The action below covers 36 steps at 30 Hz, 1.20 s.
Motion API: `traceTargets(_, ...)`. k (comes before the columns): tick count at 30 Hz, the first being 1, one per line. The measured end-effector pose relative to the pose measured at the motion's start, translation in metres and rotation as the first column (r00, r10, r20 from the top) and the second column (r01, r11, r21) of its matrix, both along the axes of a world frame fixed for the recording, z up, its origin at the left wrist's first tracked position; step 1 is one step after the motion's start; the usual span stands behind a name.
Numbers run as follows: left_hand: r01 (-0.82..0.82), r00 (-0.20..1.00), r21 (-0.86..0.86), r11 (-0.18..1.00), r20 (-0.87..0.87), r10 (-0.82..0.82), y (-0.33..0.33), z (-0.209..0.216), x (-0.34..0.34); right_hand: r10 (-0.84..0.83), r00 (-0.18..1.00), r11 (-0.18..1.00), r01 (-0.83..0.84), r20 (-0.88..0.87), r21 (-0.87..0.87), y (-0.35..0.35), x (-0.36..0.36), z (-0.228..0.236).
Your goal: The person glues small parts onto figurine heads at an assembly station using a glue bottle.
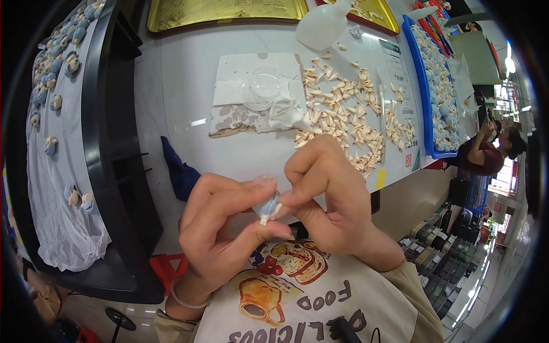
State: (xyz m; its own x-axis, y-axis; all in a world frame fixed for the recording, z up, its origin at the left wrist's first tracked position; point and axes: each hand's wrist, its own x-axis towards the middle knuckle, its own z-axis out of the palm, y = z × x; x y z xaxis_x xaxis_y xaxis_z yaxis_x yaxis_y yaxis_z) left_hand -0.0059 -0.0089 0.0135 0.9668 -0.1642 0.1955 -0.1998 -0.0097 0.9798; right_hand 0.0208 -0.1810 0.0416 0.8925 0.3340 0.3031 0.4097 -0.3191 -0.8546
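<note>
Between the thumb and fingers of my left hand [220,220] is a small blue-and-white figurine [267,209], held up close to my chest. My right hand [329,197] comes in from the right, thumb and forefinger pinched at the figurine's side. A small cream piece [278,208] shows at those fingertips, against the blue body; the fingers partly hide it. Beyond my hands, many loose cream cone-shaped pieces [343,108] with dark reddish tips lie spread over the white table [194,137].
A worn board [229,91] carries a clear round dish [265,83] and crumpled white tissue [287,114]. Farther off are a white bottle [320,28] and a gold tray [229,16]. A blue tray [426,114] of figurines stands right; a black rack [108,131] with more stands left.
</note>
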Motion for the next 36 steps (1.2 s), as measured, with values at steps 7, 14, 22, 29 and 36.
traceTargets(7,-0.018,0.997,-0.079,0.997,-0.075,0.012,0.001,-0.004,-0.003,-0.222,0.974,0.973,0.224,0.038,-0.059,-0.045,0.011,0.008)
traceTargets(14,0.022,0.994,-0.107,0.994,-0.104,-0.033,-0.005,-0.001,0.002,-0.296,0.942,0.749,0.332,0.159,-0.573,-0.093,0.015,0.009)
traceTargets(22,0.025,0.997,-0.025,0.999,-0.072,-0.027,-0.004,-0.001,0.001,-0.167,0.943,0.747,0.311,0.288,-0.588,-0.091,0.023,0.006)
traceTargets(29,0.029,0.994,-0.058,0.998,-0.106,-0.035,-0.005,0.001,0.001,-0.244,0.955,0.866,0.293,0.171,-0.404,-0.097,0.024,0.007)
traceTargets(36,0.085,0.985,-0.131,0.988,-0.136,-0.103,-0.003,0.003,0.004,-0.331,0.943,0.940,0.327,-0.033,-0.103,-0.094,0.027,0.008)
